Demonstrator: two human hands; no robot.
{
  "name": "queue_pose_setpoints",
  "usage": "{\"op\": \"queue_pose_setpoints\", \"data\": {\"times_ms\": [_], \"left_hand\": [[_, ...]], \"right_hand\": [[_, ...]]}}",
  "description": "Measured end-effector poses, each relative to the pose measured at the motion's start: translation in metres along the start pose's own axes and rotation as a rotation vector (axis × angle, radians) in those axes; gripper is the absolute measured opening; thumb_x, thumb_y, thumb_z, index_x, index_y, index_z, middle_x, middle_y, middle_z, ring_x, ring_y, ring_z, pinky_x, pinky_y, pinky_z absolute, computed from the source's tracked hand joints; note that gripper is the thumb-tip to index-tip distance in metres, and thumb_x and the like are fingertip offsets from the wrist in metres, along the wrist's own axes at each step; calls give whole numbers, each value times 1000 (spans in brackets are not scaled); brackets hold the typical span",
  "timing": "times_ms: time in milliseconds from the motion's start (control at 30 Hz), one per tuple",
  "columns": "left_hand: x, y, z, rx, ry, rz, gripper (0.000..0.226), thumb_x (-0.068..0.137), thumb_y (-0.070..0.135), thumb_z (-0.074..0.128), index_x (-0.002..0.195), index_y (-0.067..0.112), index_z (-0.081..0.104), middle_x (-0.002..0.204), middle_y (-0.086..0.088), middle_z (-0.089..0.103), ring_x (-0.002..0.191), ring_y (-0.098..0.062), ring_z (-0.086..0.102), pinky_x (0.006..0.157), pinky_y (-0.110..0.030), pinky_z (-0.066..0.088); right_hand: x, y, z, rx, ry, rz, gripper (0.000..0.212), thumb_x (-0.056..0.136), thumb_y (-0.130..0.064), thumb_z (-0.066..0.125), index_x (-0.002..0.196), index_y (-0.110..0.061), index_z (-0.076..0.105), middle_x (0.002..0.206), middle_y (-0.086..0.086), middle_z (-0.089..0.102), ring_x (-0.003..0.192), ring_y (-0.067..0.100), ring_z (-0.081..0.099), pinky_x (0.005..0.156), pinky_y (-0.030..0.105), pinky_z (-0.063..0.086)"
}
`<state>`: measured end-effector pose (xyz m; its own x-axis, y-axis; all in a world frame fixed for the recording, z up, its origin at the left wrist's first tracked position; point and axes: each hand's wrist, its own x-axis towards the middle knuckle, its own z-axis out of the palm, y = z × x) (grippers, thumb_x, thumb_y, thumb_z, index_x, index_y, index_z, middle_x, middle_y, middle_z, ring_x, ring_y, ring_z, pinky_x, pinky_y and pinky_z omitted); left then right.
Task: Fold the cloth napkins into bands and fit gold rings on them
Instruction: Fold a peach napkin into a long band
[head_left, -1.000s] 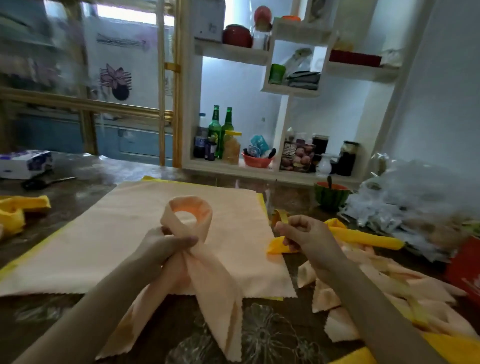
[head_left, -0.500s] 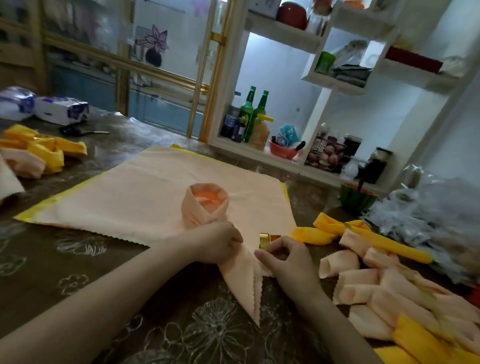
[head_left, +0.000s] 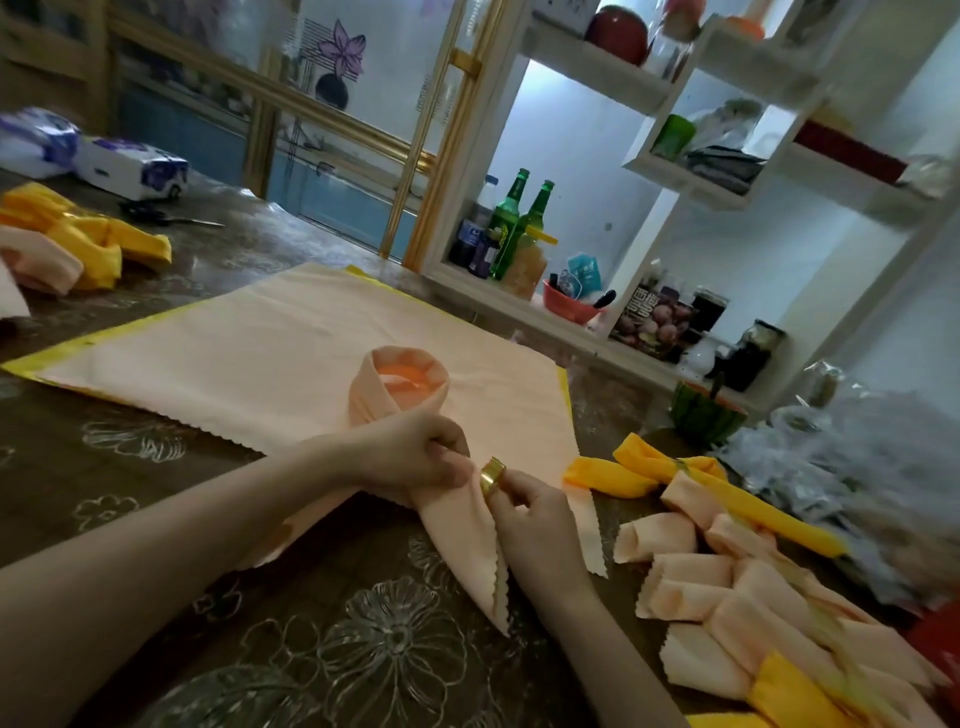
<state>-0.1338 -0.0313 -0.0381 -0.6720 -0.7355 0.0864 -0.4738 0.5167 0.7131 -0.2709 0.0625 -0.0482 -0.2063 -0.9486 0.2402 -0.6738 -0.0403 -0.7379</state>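
Note:
A peach napkin folded into a band (head_left: 397, 387) stands in a loop over the table, its two tails (head_left: 470, 545) trailing toward me. My left hand (head_left: 415, 457) pinches the band just below the loop. My right hand (head_left: 530, 514) holds a gold ring (head_left: 492, 474) against the tails, right beside the left hand's fingers. Under the loop a flat peach napkin (head_left: 249, 358) lies spread out, with yellow cloth showing at its edges.
Folded peach and yellow napkins (head_left: 727, 582) are heaped at the right, more (head_left: 78, 244) at the far left. Scissors (head_left: 171, 218) and tissue packs (head_left: 132, 166) lie at the back left. A watermelon-pattern bowl (head_left: 706, 415) and crinkled plastic bags (head_left: 852, 452) sit at the right. Shelves with bottles (head_left: 511, 223) stand behind.
My right hand brought the gold ring from the right-hand pile to the napkin tails. The left hand lowered the looped band toward the table. The view swung left.

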Motion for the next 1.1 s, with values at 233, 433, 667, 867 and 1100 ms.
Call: {"op": "queue_pose_setpoints", "data": {"times_ms": [233,433,667,867,1100], "left_hand": [[-5,6,6,241,110,86,10,89,14,51,91,18,60,86,6,55,90,-12,52,76,-19,35],[-6,7,0,-121,-35,-10,31,88,11,53,108,35,53,107,11,55,97,-20,61,78,-36,55],[-6,8,-8,-102,-212,-6,43,89,33,60,131,26,51,121,7,56,106,-5,54,93,-23,46],[-8,1,-19,-117,-233,25,42,80,24,73,117,33,56,115,12,57,111,-5,52,101,-29,42],[-5,-6,-29,-57,-105,49,46,81,0,68,121,19,59,103,14,58,95,-1,56,69,2,40]], "right_hand": [[3,-3,5,-20,-75,85,19,92,-26,59,84,-12,68,57,-11,53,46,-4,50,43,9,33],[2,-1,4,-10,-50,54,21,89,-17,61,69,-22,59,61,-10,50,51,-3,46,50,11,35],[0,-2,6,-39,-31,-41,12,88,-19,63,76,-19,64,67,-7,57,58,3,48,54,11,38],[-1,-2,11,30,97,-2,14,88,-22,60,80,-16,69,72,-4,64,66,7,56,59,18,45],[3,0,6,278,133,142,15,84,-9,60,72,-14,69,66,8,66,66,19,61,73,41,53]]}}
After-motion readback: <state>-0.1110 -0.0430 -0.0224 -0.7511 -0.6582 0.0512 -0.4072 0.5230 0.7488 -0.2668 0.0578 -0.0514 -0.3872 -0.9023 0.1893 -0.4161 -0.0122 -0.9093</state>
